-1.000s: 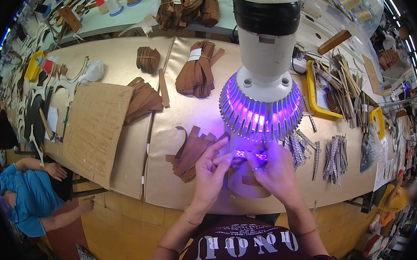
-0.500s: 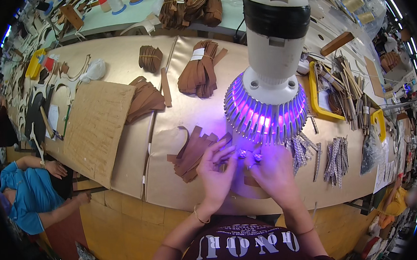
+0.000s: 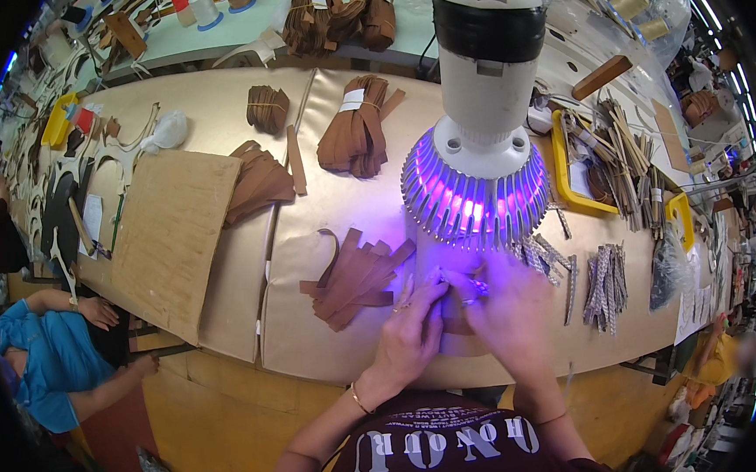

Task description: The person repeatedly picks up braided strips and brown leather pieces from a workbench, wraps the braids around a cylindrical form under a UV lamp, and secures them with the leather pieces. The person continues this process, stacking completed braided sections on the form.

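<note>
Under the purple-lit lamp (image 3: 476, 194), my two hands meet at the front of the gold-coloured table. My left hand (image 3: 413, 332) is closed, its fingertips pinched together; what they hold is too small to make out. Close against it, my right hand (image 3: 513, 312) is smeared by motion, with a short grey-and-white patterned strip (image 3: 479, 288) at its fingertips. Beneath the hands lies a brown piece (image 3: 456, 322), partly covered. Left of my left hand, a loose fan of brown strips (image 3: 359, 279) rests on the table.
More patterned strips lie right of the lamp, one pile (image 3: 606, 288) spread apart. Bundled brown strips (image 3: 355, 132) and a tan board (image 3: 172, 242) are farther left. A yellow tray (image 3: 561, 170) stands beyond the lamp's right side. A person in blue (image 3: 58, 359) is at the left.
My left hand's raised, spread fingers have curled down into a pinch. My right hand has shifted slightly right and is blurred. The whole view has moved a little.
</note>
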Motion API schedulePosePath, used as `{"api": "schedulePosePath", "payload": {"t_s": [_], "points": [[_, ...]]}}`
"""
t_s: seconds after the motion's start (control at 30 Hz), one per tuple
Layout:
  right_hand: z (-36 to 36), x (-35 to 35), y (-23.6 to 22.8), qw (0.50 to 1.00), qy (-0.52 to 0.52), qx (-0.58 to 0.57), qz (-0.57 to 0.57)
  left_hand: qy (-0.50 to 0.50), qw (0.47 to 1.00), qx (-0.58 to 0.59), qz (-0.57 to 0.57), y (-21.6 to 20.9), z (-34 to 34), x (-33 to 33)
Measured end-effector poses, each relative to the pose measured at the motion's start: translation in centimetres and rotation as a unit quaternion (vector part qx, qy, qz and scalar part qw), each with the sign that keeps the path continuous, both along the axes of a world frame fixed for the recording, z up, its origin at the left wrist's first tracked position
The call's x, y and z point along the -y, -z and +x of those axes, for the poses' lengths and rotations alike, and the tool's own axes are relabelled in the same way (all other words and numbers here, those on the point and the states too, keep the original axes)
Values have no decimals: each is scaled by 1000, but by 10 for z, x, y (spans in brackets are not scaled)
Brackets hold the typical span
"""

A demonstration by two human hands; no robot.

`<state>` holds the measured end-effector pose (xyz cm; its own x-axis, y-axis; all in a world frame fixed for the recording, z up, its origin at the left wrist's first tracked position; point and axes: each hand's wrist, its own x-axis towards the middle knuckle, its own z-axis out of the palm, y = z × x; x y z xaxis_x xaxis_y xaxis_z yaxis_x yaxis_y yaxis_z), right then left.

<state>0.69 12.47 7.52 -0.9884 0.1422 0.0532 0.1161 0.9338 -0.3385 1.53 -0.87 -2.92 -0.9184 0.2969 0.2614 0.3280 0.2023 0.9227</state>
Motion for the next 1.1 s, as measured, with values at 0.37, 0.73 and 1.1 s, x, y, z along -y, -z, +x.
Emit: {"api": "schedulePosePath", "payload": {"t_s": [0.37,0.73,1.1], "points": [[9,-43,-25,988,41,84,-120,35,996,-63,-57,-3,-2,3],[12,-60,-15,984,44,131,-109,51,991,-80,-91,-6,-3,4],[18,-70,8,983,48,95,-149,60,983,-101,-138,-12,-6,4]]}}
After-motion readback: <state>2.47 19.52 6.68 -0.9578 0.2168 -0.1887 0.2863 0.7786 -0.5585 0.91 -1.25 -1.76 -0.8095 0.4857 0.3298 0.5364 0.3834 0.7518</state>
